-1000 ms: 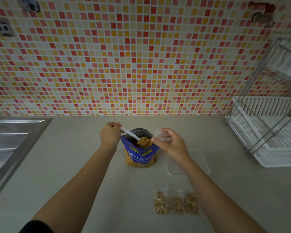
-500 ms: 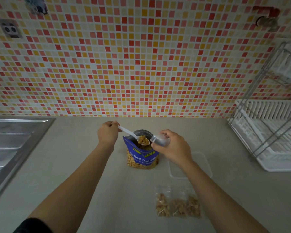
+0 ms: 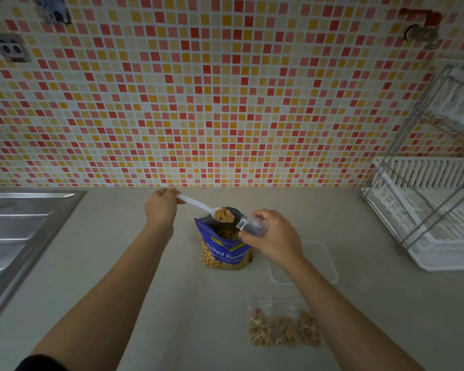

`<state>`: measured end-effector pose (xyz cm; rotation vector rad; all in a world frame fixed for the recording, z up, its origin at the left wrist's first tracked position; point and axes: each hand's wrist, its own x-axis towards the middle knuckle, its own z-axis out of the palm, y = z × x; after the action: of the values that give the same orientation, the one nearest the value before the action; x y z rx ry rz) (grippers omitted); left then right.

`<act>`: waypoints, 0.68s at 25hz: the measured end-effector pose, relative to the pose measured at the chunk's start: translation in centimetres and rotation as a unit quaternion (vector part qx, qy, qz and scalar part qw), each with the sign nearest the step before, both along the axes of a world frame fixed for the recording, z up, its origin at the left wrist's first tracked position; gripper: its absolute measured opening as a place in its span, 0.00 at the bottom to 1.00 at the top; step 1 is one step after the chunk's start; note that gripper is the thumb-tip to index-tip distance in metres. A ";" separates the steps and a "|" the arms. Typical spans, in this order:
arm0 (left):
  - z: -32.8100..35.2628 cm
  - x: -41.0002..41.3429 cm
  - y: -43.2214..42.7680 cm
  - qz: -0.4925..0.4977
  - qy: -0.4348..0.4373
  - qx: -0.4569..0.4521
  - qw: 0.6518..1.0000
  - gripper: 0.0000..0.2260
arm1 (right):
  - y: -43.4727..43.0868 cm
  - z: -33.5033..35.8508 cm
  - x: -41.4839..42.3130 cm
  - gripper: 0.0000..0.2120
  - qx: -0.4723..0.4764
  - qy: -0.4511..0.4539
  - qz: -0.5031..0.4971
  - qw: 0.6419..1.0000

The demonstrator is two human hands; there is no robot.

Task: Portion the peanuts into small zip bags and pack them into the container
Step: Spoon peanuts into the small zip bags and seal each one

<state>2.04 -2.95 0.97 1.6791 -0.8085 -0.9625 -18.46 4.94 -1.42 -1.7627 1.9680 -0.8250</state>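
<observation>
Over the peanut bag (image 3: pixel 225 251), my left hand (image 3: pixel 160 210) grips the heaped spoon (image 3: pixel 198 204), right hand (image 3: pixel 275 238) pinches the zip bag (image 3: pixel 248 225); I'd tip slowly.

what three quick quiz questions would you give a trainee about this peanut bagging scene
1. True or false: the spoon in the left hand carries peanuts.
2. How many filled zip bags lie on the counter?
3. The right hand holds: A a small clear zip bag, B scissors, C a cup.
Key: 1 true; 2 three; 3 A.
</observation>
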 end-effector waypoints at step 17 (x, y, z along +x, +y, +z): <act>6.2 -1.6 3.5 -0.093 -0.170 -0.290 0.937 0.12 | 0.6 0.1 1.8 0.24 -0.065 -0.222 -0.022 0.973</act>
<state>0.45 0.54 7.17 1.2694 -1.3537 -0.4794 -16.63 5.57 -1.29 -1.4416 1.6911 -1.2624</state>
